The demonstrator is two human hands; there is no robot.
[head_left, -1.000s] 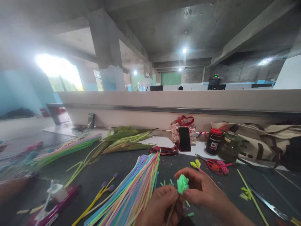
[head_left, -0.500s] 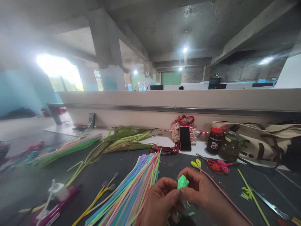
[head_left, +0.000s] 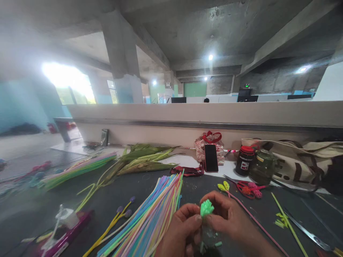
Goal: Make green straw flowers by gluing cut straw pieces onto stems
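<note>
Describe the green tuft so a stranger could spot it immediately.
On the dark table, find the multicoloured bundle. At its right, the left hand and right hand hold the tuft, a bright green clump, unlike the small loose pieces below.

Black-screened phone (head_left: pixel 211 157) is standing in front of a red-and-white cloth pouch (head_left: pixel 198 149), red handle showing on top. Dark red strap (head_left: pixel 189 171) is lying just left of phone. Dark jar (head_left: pixel 244 162) with red lid is standing upright, greenish bottle (head_left: pixel 262 167) standing just beside it. Beige canvas bag (head_left: pixel 291 167) with dark lettering is lying right of bottle. Long green leaves (head_left: pixel 146 160) are lying across far part of counter (head_left: pixel 131 187). Pale partition (head_left: pixel 160 111) is running behind it. Beyond: monitor (head_left: pixel 178 100) is showing above partition edge, green sign (head_left: pixel 247 85) is glowing, ceiling light (head_left: pixel 210 57) is shining, bright window (head_left: pixel 72 84) is glaring at left, concrete pillar (head_left: pixel 124 53) is rising nearby.
</note>
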